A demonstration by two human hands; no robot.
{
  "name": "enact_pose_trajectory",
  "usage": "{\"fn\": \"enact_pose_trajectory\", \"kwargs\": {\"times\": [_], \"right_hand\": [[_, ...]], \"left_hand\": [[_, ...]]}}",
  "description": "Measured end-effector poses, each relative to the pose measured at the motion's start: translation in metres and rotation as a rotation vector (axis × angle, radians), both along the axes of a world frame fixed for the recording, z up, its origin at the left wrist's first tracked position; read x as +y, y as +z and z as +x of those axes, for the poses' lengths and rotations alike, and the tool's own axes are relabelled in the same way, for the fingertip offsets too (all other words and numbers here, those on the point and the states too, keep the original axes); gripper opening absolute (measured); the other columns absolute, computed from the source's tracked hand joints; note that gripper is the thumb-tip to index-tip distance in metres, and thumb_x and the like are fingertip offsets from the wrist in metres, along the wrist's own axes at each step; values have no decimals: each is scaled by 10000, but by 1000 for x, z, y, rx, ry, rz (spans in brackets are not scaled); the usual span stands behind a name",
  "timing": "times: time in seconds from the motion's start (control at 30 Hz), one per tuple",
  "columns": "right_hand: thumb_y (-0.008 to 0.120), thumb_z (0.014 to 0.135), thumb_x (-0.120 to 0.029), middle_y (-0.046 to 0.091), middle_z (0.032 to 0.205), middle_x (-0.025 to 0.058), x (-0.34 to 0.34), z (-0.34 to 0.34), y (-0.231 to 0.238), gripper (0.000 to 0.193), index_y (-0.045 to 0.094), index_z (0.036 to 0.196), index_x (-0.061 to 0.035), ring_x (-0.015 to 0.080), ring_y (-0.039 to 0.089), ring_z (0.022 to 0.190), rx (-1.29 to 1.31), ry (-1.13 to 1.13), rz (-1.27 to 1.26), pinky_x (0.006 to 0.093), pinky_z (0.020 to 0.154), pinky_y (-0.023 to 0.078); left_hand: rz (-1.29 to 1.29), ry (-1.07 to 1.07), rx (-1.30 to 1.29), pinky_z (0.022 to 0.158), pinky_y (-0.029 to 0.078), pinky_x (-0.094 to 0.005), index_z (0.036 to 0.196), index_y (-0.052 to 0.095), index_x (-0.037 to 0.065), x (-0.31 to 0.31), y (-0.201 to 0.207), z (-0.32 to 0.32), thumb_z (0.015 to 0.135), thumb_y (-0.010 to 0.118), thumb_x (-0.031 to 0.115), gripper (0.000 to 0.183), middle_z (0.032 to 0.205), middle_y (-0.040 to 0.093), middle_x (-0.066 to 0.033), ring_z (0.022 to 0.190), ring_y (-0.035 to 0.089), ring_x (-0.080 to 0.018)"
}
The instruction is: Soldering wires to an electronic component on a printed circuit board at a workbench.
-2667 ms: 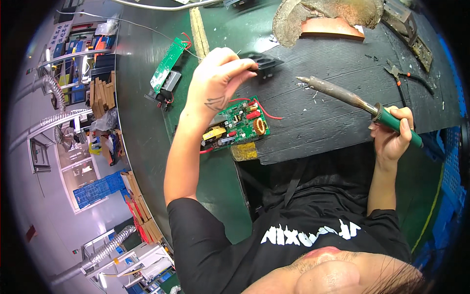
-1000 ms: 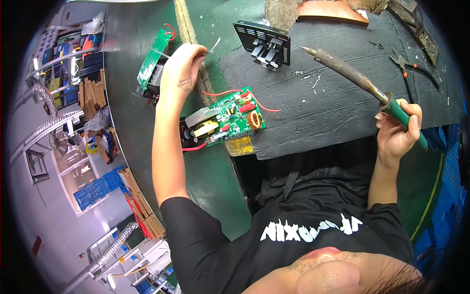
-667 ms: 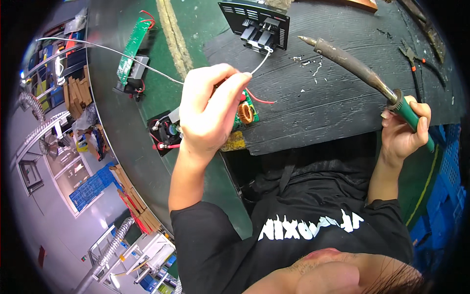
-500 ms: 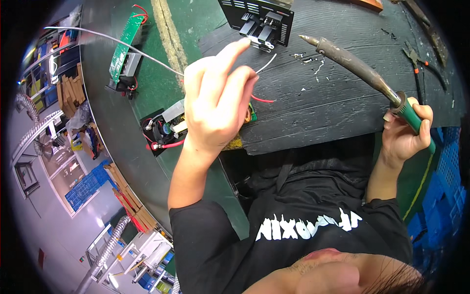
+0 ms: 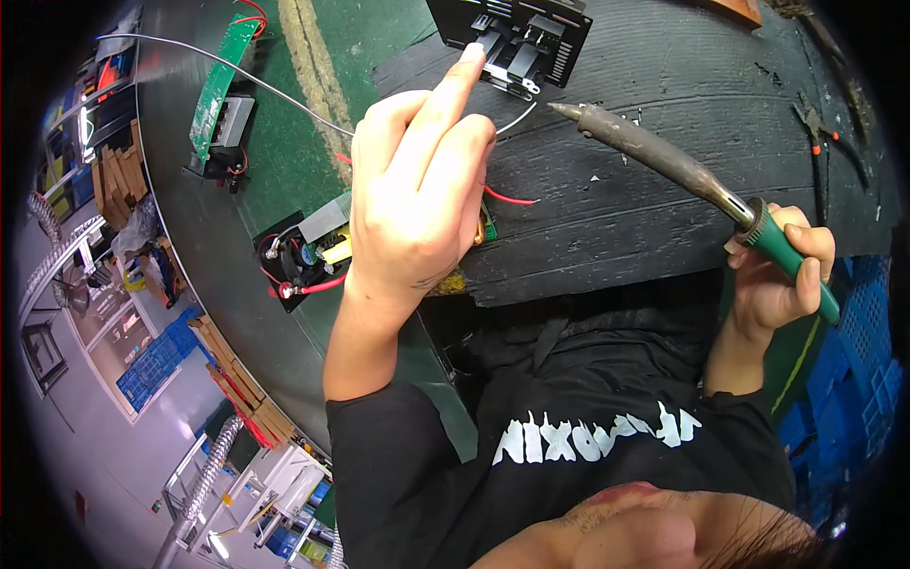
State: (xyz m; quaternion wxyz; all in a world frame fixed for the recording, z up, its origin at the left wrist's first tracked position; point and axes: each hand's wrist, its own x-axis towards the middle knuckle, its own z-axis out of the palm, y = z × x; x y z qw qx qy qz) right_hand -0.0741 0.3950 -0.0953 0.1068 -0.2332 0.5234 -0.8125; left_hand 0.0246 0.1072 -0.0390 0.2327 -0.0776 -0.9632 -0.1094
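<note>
My right hand (image 5: 782,275) grips the green handle of a soldering iron (image 5: 654,156). The iron's tip points left, just short of a pale wire's bare end. My left hand (image 5: 412,194) has its index finger stretched out against the black socket parts on a black vented panel (image 5: 569,66). Its other fingers are curled round the pale wire (image 5: 517,120), whose end sticks out beside the panel's metal terminals; the thumb is hidden. A red wire (image 5: 512,197) comes out below that hand. Partly behind the wrist lies a circuit assembly (image 5: 303,251) with a fan.
A second green circuit board (image 5: 216,100) lies at the far left of the green bench. Black ridged sheeting (image 5: 607,223) covers the work area, with solder scraps on it. Pliers (image 5: 817,137) with orange marks lie at the right. Blue crates (image 5: 858,332) stand at lower right.
The soldering iron has moved left, bringing its tip closer to the wire end and terminals. My left index finger now reaches further up onto the panel's socket parts.
</note>
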Motion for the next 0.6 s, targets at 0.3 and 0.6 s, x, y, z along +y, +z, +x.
{"fn": "enact_pose_trajectory", "kwargs": {"times": [0.3,0.6], "right_hand": [[423,912,-360,581,792,218,-6,2,-3,359,557,1045,-54,212,536,535,-44,6,16,273,449,443],[400,916,-308,574,773,194,-8,2,-1,327,533,1047,-39,212,544,537,-60,-2,45,316,489,470]], "left_hand": [[-30,25,-2,768,454,-313,801,585,-22,-2,1,1,664,676,-58,169,1115,651,-143,841,551,-261],[-40,45,-21,784,450,-315,793,582,-4,-3,0,1,668,671,-62,164,1117,652,-119,863,552,-260]]}}
